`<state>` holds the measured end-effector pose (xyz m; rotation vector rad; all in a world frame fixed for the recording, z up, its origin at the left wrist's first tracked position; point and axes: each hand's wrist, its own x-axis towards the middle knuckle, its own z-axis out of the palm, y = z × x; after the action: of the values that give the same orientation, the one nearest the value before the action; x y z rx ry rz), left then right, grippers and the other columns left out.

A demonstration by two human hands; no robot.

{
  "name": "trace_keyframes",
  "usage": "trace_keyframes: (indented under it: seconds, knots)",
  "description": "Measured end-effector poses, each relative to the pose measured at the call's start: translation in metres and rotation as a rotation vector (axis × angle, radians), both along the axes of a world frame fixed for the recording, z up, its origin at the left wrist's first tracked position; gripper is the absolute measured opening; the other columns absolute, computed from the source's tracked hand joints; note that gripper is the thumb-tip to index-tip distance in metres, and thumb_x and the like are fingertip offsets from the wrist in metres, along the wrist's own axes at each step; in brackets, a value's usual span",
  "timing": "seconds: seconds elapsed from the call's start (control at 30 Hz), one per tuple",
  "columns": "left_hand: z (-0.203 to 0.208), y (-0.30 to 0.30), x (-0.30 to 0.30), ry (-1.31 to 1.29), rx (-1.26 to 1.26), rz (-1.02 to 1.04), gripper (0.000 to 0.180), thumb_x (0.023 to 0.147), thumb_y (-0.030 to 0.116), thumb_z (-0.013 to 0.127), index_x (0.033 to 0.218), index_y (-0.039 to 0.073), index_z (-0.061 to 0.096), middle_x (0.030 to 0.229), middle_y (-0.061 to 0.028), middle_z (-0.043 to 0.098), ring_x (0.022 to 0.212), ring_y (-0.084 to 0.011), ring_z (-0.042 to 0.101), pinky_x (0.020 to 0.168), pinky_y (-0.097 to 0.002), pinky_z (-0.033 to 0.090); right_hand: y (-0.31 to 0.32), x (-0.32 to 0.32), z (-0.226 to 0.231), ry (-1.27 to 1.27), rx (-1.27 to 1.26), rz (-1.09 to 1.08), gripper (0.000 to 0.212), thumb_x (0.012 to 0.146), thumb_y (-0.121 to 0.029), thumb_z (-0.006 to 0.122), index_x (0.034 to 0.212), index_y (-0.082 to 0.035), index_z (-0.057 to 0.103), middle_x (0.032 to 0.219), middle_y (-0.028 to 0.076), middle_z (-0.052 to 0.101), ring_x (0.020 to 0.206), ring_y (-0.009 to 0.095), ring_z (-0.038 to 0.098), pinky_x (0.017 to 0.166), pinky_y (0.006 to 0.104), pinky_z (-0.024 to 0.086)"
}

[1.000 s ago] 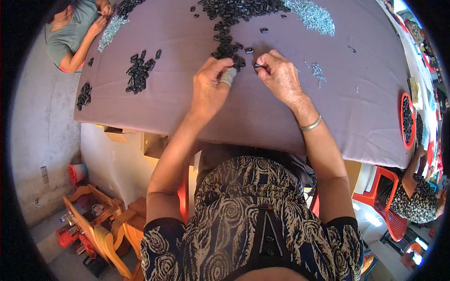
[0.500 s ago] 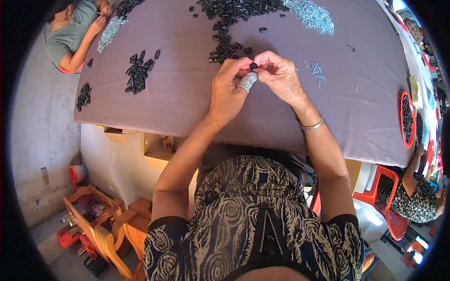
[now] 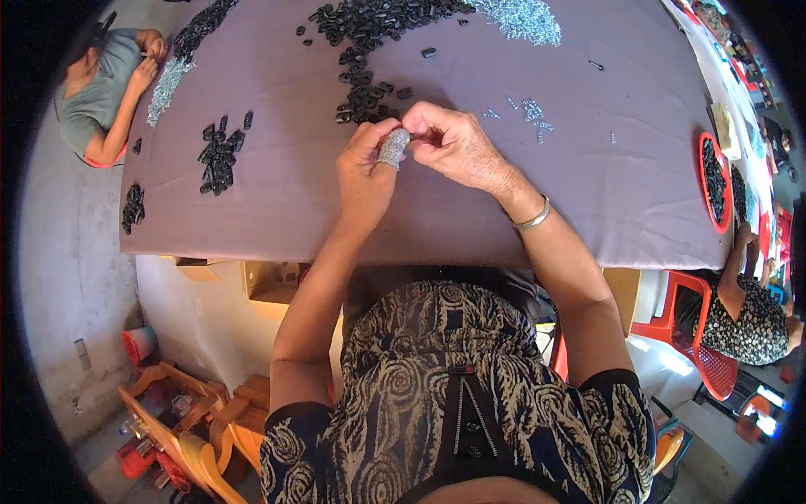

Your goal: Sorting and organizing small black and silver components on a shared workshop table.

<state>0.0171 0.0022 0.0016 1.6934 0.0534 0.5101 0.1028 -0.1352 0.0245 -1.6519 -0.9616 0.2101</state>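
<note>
Both hands are raised over the near part of the cloth-covered table, fingertips meeting. My left hand [image 3: 367, 172] is closed in a pinch, its thumb wrapped in a whitish-grey covering [image 3: 393, 149]. It grips a small black piece, now almost wholly hidden by the fingers. My right hand [image 3: 457, 149], with a metal bangle [image 3: 534, 214] on the wrist, pinches thumb and forefinger together against the left thumb; what lies between them cannot be made out. Just beyond the hands, a trail of small black plastic pieces [image 3: 363, 91] leads back to a large heap [image 3: 378, 21].
Silvery small metal parts lie in a far heap [image 3: 529, 21] and a small cluster [image 3: 534, 112]. More black pieces form a left pile [image 3: 220, 158]. At the right edge stands a red basin [image 3: 703, 181] of black pieces. Another person [image 3: 105, 88] works at the far left.
My view has shifted, so the table's things sit further left. The black piece, visible between my fingertips before, is now mostly covered, and my right fingers have turned over the left thumb.
</note>
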Motion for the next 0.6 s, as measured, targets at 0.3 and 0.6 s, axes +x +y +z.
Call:
trace_keyframes:
  seconds: [0.3, 0.6]
  knots:
    - [-0.001, 0.007, -0.002, 0.052, -0.191, -0.106, 0.025, 0.088, -0.004, 0.053, 0.112, 0.001, 0.061, 0.092, -0.0036, 0.058, 0.072, -0.0102, 0.059, 0.062, -0.0218, 0.05, 0.001, 0.005, -0.009, 0.255, 0.138, 0.062, 0.009, 0.081, 0.004, 0.058, 0.086, -0.002, 0.053, 0.073, 0.0, 0.059, 0.07, 0.004, 0.053, 0.066, 0.0237, 0.047]
    - [-0.003, 0.004, 0.002, 0.071, -0.224, -0.11, 0.024, 0.087, -0.002, 0.057, 0.11, 0.001, 0.061, 0.09, -0.0046, 0.059, 0.074, -0.0119, 0.061, 0.061, -0.0225, 0.05, -0.03, 0.024, 0.019, -0.25, -0.085, -0.24, 0.012, 0.076, 0.004, 0.057, 0.087, -0.002, 0.059, 0.078, 0.008, 0.062, 0.067, 0.016, 0.062, 0.064, 0.0271, 0.05]
